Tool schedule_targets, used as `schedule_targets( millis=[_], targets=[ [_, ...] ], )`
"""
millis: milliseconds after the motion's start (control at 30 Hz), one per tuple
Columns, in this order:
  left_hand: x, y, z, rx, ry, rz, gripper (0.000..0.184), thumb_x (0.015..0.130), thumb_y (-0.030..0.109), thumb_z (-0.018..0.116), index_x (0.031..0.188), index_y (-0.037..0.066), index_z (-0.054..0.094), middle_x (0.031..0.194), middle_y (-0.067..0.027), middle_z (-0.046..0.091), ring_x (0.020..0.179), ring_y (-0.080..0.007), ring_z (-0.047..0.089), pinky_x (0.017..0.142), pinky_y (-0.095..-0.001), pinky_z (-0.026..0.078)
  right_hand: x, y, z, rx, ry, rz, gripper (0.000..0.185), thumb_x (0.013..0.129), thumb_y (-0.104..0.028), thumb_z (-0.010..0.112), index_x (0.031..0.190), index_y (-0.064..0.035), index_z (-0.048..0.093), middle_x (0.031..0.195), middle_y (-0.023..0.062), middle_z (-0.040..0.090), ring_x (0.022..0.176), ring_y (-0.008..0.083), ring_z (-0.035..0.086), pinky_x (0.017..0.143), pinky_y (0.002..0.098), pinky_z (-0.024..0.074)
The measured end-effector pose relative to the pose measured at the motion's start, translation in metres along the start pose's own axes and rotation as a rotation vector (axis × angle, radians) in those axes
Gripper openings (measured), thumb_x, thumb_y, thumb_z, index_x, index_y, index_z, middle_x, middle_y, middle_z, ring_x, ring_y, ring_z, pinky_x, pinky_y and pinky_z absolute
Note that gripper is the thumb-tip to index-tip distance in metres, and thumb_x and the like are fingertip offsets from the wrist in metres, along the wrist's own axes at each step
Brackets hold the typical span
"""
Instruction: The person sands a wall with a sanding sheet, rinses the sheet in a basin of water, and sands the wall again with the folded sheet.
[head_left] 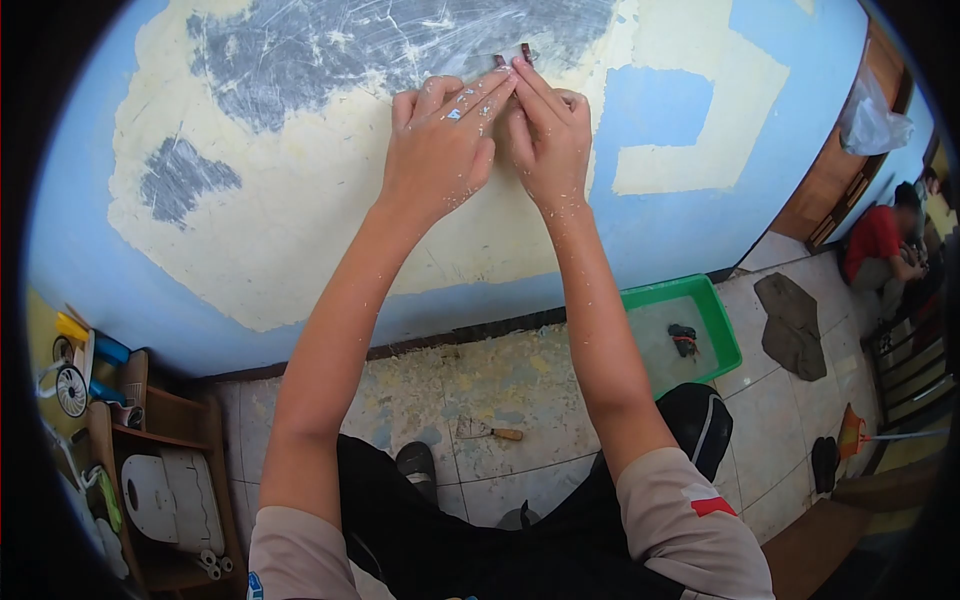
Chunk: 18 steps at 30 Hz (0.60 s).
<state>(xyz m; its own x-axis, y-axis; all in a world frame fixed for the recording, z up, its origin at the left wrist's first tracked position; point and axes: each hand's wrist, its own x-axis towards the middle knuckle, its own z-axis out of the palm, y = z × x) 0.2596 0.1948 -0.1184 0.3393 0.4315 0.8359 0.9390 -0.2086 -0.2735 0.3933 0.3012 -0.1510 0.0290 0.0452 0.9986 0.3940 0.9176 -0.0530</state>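
Observation:
My left hand point(440, 145) and my right hand point(548, 135) meet at the fingertips against the wall point(330, 210). Between them, the fingers press a small flat piece with dark reddish-brown ends point(525, 52); most of it is hidden, so its kind is unclear. Flakes of pale and blue paint stick to both hands and forearms. Around the hands the wall shows cream patches, a scratched dark grey area point(300, 60) and blue paint. Below, a putty knife with a wooden handle point(506, 434) lies on the flake-strewn tile floor.
A green basin point(735, 335) with cloudy water and a dark object point(683, 340) stands at right. Beyond lie a brown cloth point(790, 325) and an orange dustpan point(851, 430). A wooden shelf point(130, 440) stands at left. A person in red point(872, 245) sits at far right.

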Motion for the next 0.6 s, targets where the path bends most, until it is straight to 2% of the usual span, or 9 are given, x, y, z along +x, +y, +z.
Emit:
schedule_targets(
  millis=[33,100,167,233,300,367,500,567,600],
  targets=[
    [-0.001,0.0,0.001,-0.006,-0.02,-0.016,0.069,0.084,0.008,0.063,0.151,0.022,0.06,0.151,0.0099,0.062,0.114,-0.0246,0.056,0.101,-0.0407,0.038,0.0,-0.002,-0.003,-0.003,-0.002,-0.001,0.035,0.086,-0.005,0.073,0.12,-0.0061,0.078,0.138,-0.0025,0.072,0.085,0.0264,0.064,0.078,0.0335,0.0544],
    [0.0,0.002,0.0,-0.016,-0.038,-0.036,0.071,0.084,0.009,0.063,0.153,0.021,0.058,0.153,0.0098,0.06,0.116,-0.0248,0.055,0.102,-0.0412,0.037,-0.001,-0.008,-0.012,0.131,-0.128,0.145,0.035,0.09,-0.003,0.072,0.125,-0.0055,0.075,0.136,0.0011,0.072,0.088,0.0289,0.064,0.082,0.0367,0.0554],
    [0.004,0.007,-0.005,0.029,-0.04,0.0,0.06,0.083,0.011,0.071,0.143,0.014,0.068,0.146,0.007,0.065,0.119,-0.023,0.054,0.1,-0.0389,0.038,-0.001,-0.007,-0.021,0.111,-0.158,0.097,0.036,0.091,-0.002,0.071,0.127,-0.0043,0.073,0.135,0.0037,0.072,0.088,0.0297,0.064,0.083,0.0378,0.0558],
    [0.008,0.006,-0.006,0.01,-0.037,0.004,0.058,0.084,0.012,0.072,0.141,0.014,0.069,0.144,0.0071,0.066,0.118,-0.0222,0.055,0.099,-0.0391,0.038,-0.002,-0.004,-0.025,0.094,-0.19,0.047,0.036,0.092,-0.001,0.07,0.129,-0.0031,0.071,0.134,0.0064,0.072,0.088,0.0304,0.064,0.084,0.0389,0.0563],
    [0.008,0.004,-0.002,-0.01,-0.033,0.008,0.055,0.084,0.013,0.073,0.14,0.013,0.07,0.141,0.0071,0.068,0.116,-0.0213,0.055,0.098,-0.0393,0.038,-0.001,-0.006,-0.028,0.151,-0.18,0.099,0.037,0.092,0.001,0.069,0.129,-0.0011,0.07,0.133,0.0099,0.071,0.089,0.0309,0.064,0.086,0.04,0.0568],
    [0.007,0.002,0.007,0.01,0.02,0.024,0.047,0.086,0.015,0.076,0.133,0.013,0.073,0.133,0.0087,0.071,0.111,-0.019,0.057,0.096,-0.0389,0.038,0.002,-0.007,-0.035,0.098,-0.227,0.055,0.037,0.091,0.003,0.069,0.128,-0.0007,0.07,0.133,0.01,0.071,0.09,0.031,0.064,0.086,0.0396,0.057],
    [0.012,-0.001,0.02,-0.025,0.08,-0.032,0.041,0.09,0.015,0.076,0.131,0.017,0.076,0.131,0.0118,0.073,0.104,-0.0204,0.058,0.093,-0.036,0.041,0.01,-0.003,-0.038,0.041,-0.301,-0.029,0.041,0.089,0.006,0.069,0.129,-0.0008,0.07,0.135,0.0095,0.07,0.091,0.0307,0.062,0.086,0.0396,0.0573],
    [0.016,-0.003,0.029,-0.032,0.176,0.014,0.037,0.088,0.016,0.078,0.125,0.013,0.077,0.122,0.0105,0.075,0.099,-0.0172,0.059,0.084,-0.0349,0.044,0.016,0.004,-0.04,0.02,-0.312,-0.069,0.042,0.088,0.006,0.069,0.129,-0.0008,0.069,0.135,0.0094,0.07,0.09,0.0305,0.062,0.086,0.0395,0.0573],
    [0.018,-0.003,0.033,-0.036,0.179,0.0,0.037,0.088,0.016,0.078,0.125,0.013,0.077,0.122,0.0105,0.075,0.099,-0.0172,0.059,0.084,-0.0349,0.044,0.018,0.006,-0.04,0.002,-0.322,-0.099,0.043,0.087,0.006,0.07,0.13,-0.0009,0.069,0.136,0.0093,0.07,0.09,0.0303,0.062,0.086,0.0393,0.0573]
  ],
)
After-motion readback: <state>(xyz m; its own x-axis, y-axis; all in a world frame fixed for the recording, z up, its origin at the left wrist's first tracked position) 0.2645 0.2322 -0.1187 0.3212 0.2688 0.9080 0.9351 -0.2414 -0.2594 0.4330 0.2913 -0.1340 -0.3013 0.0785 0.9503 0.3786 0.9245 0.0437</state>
